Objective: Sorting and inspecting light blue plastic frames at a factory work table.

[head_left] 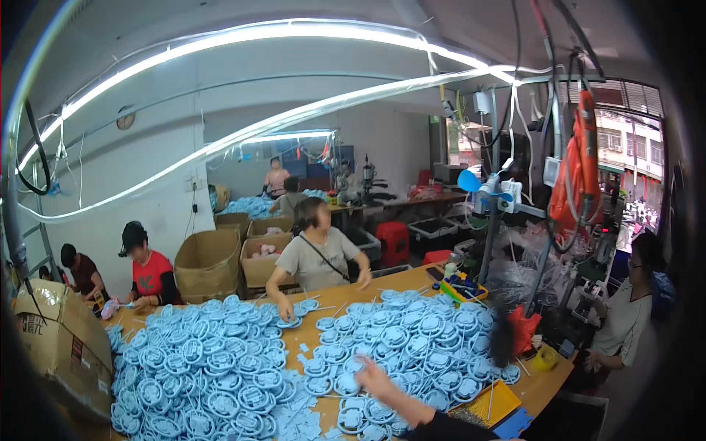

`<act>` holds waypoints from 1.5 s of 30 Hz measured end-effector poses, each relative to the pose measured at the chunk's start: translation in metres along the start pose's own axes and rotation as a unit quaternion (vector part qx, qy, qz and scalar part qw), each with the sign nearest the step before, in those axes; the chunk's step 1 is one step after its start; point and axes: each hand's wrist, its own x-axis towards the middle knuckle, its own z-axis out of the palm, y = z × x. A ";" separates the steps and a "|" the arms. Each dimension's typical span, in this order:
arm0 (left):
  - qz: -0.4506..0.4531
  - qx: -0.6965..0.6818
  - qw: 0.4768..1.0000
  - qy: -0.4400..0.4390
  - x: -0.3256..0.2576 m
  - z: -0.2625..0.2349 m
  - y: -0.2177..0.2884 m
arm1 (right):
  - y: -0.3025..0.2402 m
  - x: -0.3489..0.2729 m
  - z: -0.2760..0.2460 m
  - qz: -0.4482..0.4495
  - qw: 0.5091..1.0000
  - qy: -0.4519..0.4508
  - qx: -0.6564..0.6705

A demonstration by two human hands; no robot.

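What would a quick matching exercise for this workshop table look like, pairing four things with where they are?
Things:
1. right hand
2. cardboard box
3. roll of yellow tape
4. red stool

Places:
A. on the floor behind the table
B. at the table's left end
C. over the blue round plastic parts, near the table's front
D. near the table's right edge

Pairs: 1-C, 2-B, 3-D, 4-A

Only 1 hand (373, 377) in view, bare; dark sleeve (448, 428) covers forearm up to wrist.
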 end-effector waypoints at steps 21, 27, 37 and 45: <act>-0.213 -0.492 0.803 -0.261 -0.143 -0.014 -0.061 | -0.479 0.161 0.019 -0.415 0.665 0.170 -0.597; -0.231 -0.487 0.806 -0.245 -0.114 0.042 -0.077 | -0.457 0.164 -0.033 -0.523 0.748 0.061 -0.405; -0.165 -0.448 0.798 -0.368 -0.110 0.243 0.013 | -0.191 0.036 -0.261 -0.296 0.788 0.106 -0.529; -0.188 -0.428 0.792 -0.392 -0.038 0.437 0.096 | 0.041 -0.280 -0.370 0.271 0.835 0.280 -0.389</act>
